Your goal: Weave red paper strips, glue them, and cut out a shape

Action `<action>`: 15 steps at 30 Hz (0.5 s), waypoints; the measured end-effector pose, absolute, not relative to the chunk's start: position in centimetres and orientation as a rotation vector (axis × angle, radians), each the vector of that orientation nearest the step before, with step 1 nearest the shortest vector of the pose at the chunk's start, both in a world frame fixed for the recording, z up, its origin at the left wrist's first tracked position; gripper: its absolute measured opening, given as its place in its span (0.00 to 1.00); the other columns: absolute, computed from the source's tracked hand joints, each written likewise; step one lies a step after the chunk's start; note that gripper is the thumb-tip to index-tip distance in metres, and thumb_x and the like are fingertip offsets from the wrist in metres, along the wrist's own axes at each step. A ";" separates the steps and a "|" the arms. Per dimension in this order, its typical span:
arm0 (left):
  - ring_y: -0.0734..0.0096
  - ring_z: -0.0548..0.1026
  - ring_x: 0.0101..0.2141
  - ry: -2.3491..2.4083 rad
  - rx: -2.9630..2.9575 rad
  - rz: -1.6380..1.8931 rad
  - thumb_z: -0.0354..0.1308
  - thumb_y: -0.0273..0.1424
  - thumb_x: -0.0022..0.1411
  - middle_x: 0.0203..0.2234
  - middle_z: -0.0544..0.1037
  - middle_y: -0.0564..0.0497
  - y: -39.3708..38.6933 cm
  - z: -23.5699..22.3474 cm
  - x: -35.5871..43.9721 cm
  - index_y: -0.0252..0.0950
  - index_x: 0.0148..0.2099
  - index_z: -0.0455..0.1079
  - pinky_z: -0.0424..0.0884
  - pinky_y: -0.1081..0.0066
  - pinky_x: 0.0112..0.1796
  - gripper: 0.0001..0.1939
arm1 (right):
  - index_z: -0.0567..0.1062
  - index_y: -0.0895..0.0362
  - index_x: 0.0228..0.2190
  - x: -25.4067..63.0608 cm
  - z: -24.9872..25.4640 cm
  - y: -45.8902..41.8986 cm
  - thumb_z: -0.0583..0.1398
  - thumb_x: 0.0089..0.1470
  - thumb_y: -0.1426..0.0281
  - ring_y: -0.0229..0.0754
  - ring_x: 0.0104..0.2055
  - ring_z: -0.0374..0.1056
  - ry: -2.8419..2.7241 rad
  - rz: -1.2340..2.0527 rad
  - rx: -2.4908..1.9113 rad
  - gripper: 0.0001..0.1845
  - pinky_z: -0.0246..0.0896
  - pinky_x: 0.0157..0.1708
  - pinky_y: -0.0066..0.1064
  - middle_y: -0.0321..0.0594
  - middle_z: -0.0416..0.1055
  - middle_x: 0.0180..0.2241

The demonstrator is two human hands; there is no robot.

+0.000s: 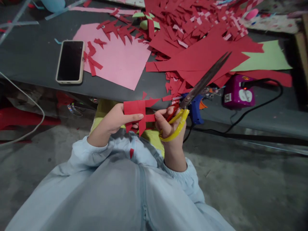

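Note:
My left hand (pixel 115 120) pinches a folded piece of red paper (pixel 134 108), its thumb lying across the front. The paper has slits cut into it and pointed strips hanging from its lower edge. My right hand (pixel 172 130) has its fingers through the handles of a pair of scissors (pixel 201 85), one handle yellow and the other red. The blades point up and away to the right, close together. The thumb and forefinger of this hand also grip a strip at the paper's right end. Both hands are above my lap, just off the table edge.
On the dark table (pixel 29 64) lie a phone (pixel 70 61), a pink sheet (pixel 120 61) and a heap of red paper scraps (pixel 192 29). Right of the scissors are a blue glue gun (pixel 197 110) and a purple power box (pixel 238 91) with a black cable.

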State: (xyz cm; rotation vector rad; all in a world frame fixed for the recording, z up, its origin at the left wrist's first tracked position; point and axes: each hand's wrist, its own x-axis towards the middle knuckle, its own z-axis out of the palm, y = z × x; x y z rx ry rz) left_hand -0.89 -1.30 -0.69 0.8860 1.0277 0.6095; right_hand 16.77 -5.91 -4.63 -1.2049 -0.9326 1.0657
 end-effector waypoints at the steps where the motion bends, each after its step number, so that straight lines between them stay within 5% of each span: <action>1: 0.77 0.72 0.19 1.044 0.863 0.625 0.76 0.39 0.41 0.20 0.76 0.53 -1.3 -0.8 -0.7 0.32 0.29 0.72 0.71 0.76 0.21 0.21 | 0.58 0.50 0.32 16.8 -4.6 -5.9 0.67 0.52 0.64 0.29 0.18 0.55 -0.945 1.065 -1.216 0.21 0.52 0.20 0.26 0.26 0.68 0.26; 6: 0.78 0.71 0.18 1.106 0.804 0.822 0.76 0.37 0.40 0.20 0.74 0.55 -1.1 -1.0 -0.3 0.33 0.30 0.71 0.71 0.76 0.20 0.21 | 0.60 0.51 0.33 17.3 -4.7 -6.0 0.66 0.53 0.58 0.28 0.17 0.53 -0.903 1.061 -1.251 0.20 0.48 0.16 0.25 0.29 0.69 0.27; 12: 0.79 0.72 0.19 1.151 0.858 1.120 0.73 0.36 0.44 0.21 0.74 0.56 -0.5 -0.4 -0.2 0.34 0.28 0.69 0.73 0.78 0.22 0.17 | 0.61 0.51 0.31 17.7 -5.3 -8.0 0.64 0.50 0.47 0.28 0.16 0.45 -0.840 1.437 -1.181 0.25 0.38 0.13 0.25 0.25 0.56 0.21; 15: 0.79 0.73 0.21 1.164 0.852 1.212 0.73 0.37 0.45 0.23 0.75 0.56 -0.2 0.1 0.1 0.34 0.31 0.70 0.75 0.77 0.25 0.17 | 0.61 0.51 0.34 17.7 -6.1 -9.7 0.62 0.51 0.44 0.29 0.18 0.45 -0.895 1.605 -1.132 0.26 0.40 0.16 0.25 0.25 0.53 0.22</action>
